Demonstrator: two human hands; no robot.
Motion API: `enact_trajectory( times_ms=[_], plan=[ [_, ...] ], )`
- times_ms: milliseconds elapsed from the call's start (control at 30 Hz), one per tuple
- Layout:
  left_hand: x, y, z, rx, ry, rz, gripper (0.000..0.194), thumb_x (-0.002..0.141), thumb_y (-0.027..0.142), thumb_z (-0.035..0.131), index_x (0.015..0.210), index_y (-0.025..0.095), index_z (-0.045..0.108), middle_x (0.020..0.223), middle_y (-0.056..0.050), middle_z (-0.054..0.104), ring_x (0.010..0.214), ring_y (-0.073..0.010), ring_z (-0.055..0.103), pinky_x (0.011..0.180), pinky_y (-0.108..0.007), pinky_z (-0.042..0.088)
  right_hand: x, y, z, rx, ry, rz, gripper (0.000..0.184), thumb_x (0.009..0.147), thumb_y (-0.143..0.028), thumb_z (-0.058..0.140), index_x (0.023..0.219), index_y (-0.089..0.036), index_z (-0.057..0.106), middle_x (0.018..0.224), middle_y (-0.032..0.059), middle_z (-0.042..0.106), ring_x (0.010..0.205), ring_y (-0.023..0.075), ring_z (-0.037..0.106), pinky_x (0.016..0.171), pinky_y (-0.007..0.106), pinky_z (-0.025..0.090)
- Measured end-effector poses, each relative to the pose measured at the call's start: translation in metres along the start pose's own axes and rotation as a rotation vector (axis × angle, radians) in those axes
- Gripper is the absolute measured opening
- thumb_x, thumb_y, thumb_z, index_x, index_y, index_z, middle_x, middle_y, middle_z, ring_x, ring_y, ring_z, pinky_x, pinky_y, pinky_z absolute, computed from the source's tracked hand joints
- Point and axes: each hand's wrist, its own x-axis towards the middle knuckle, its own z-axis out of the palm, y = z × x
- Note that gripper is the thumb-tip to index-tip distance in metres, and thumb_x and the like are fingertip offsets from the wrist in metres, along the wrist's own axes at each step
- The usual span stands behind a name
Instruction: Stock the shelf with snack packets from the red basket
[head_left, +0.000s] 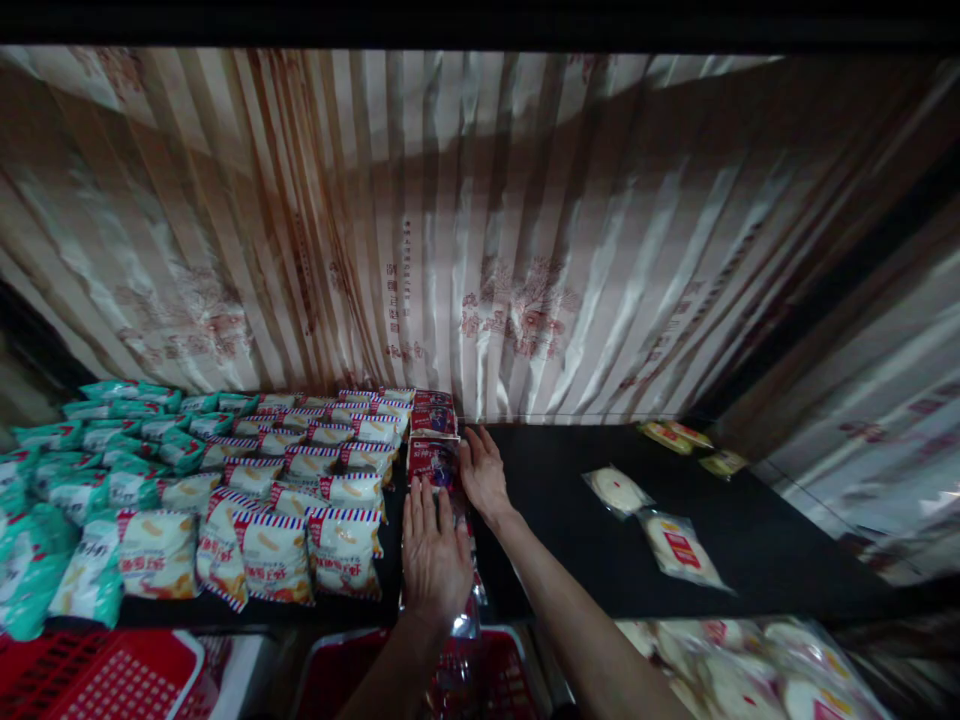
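Dark red packets [430, 462] lie in a column on the black shelf, from the back wall toward the front edge. My left hand [436, 555] rests flat on the nearer packets of this column, fingers stretched forward and together, and it covers part of them. My right hand [486, 475] is at the right side of the column, fingers extended against or beside the packets' edge. Just left of the column stand rows of white snack bags [343, 550] with striped tops.
Teal snack bags [90, 565] fill the far left. At right lie flat clear-wrapped packs [679, 548] and small yellow packets [666, 436]. Below the shelf are red baskets [105, 680] and more round wrapped packs [739, 680]. A pleated printed sheet [525, 230] hangs behind.
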Motion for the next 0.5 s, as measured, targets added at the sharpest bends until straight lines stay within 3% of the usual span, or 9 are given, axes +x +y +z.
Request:
enact_trajectory(
  times_ms=[133, 233, 367, 500],
  plan=[
    [-0.018, 0.015, -0.013, -0.026, -0.006, 0.043, 0.042, 0.085, 0.018, 0.041, 0.123, 0.009, 0.054, 0.138, -0.016, 0.046, 0.134, -0.0287, 0.033, 0.104, -0.048, 0.039, -0.028, 0.008, -0.012, 0.107, 0.008, 0.067, 0.059, 0.091, -0.045, 0.022, 0.125, -0.009, 0.053, 0.137, 0.0165, 0.046, 0.13, 0.0247, 0.038, 0.108, 0.04, 0.031],
    [-0.043, 0.024, -0.024, -0.086, 0.005, 0.161, 0.042, 0.083, 0.011, 0.037, 0.121, 0.01, 0.055, 0.135, -0.014, 0.05, 0.131, -0.0262, 0.038, 0.101, -0.044, 0.044, -0.06, 0.015, -0.02, 0.215, 0.074, 0.086, 0.064, 0.09, -0.05, 0.023, 0.124, -0.005, 0.052, 0.135, 0.0194, 0.047, 0.131, 0.025, 0.037, 0.108, 0.042, 0.03],
    [-0.086, 0.031, -0.044, -0.206, 0.0, 0.316, 0.043, 0.082, 0.01, 0.036, 0.122, 0.008, 0.053, 0.129, -0.013, 0.056, 0.129, -0.0222, 0.042, 0.1, -0.038, 0.046, -0.116, 0.024, -0.035, 0.351, 0.151, 0.144, 0.063, 0.087, -0.054, 0.03, 0.123, -0.007, 0.051, 0.133, 0.0188, 0.049, 0.127, 0.0242, 0.042, 0.108, 0.043, 0.031],
    [-0.127, 0.031, -0.069, -0.347, -0.123, 0.387, 0.043, 0.082, 0.01, 0.033, 0.118, 0.008, 0.055, 0.123, -0.012, 0.06, 0.123, -0.021, 0.048, 0.1, -0.037, 0.046, -0.184, 0.024, -0.049, 0.405, 0.214, 0.236, 0.053, 0.087, -0.049, 0.035, 0.121, -0.012, 0.051, 0.13, 0.0166, 0.051, 0.122, 0.0241, 0.046, 0.106, 0.045, 0.033]
  ],
)
